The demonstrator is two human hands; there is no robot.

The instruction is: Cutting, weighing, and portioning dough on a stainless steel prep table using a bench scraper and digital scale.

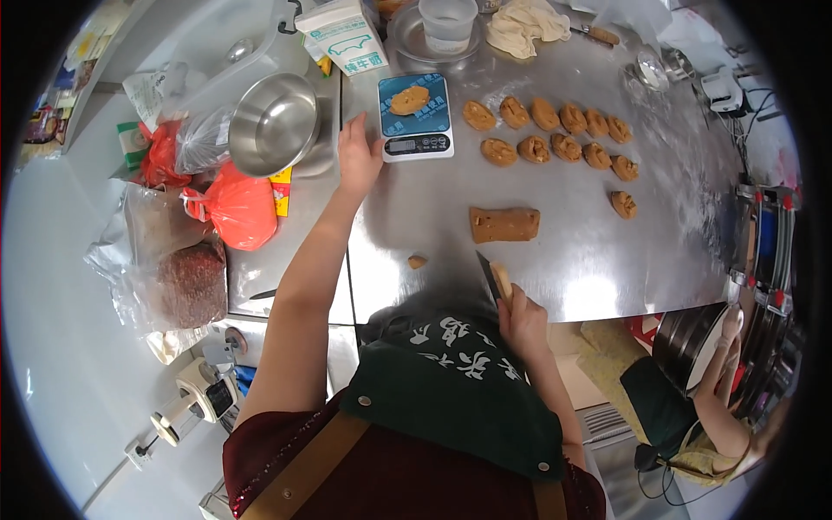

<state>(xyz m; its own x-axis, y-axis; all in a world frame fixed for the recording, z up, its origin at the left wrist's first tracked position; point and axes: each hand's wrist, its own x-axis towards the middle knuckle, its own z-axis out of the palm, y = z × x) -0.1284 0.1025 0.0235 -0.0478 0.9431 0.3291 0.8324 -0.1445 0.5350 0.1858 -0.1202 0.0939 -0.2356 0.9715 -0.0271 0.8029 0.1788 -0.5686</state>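
My left hand (357, 156) lies beside the left edge of a small digital kitchen scale (418, 146), fingers stretched out and nothing in them. On the scale's blue top sits a lump of brown dough (409, 100). In my right hand (523, 325), near the front of the steel table, is a dough scraper (500, 279) with a pale wooden handle and a dark blade. Just beyond the blade lies a flat brown dough slab (504, 224). A small dough scrap (417, 261) rests to its lower left. Several cut dough pieces (544, 113) stand in rows right of the scale.
A steel bowl (274, 124) is left of the scale, near a red plastic bag (232, 206) and a milk carton (343, 39). At the back are a clear tub (448, 24) and a cloth (526, 26). Another person's arm (718, 381) shows at lower right.
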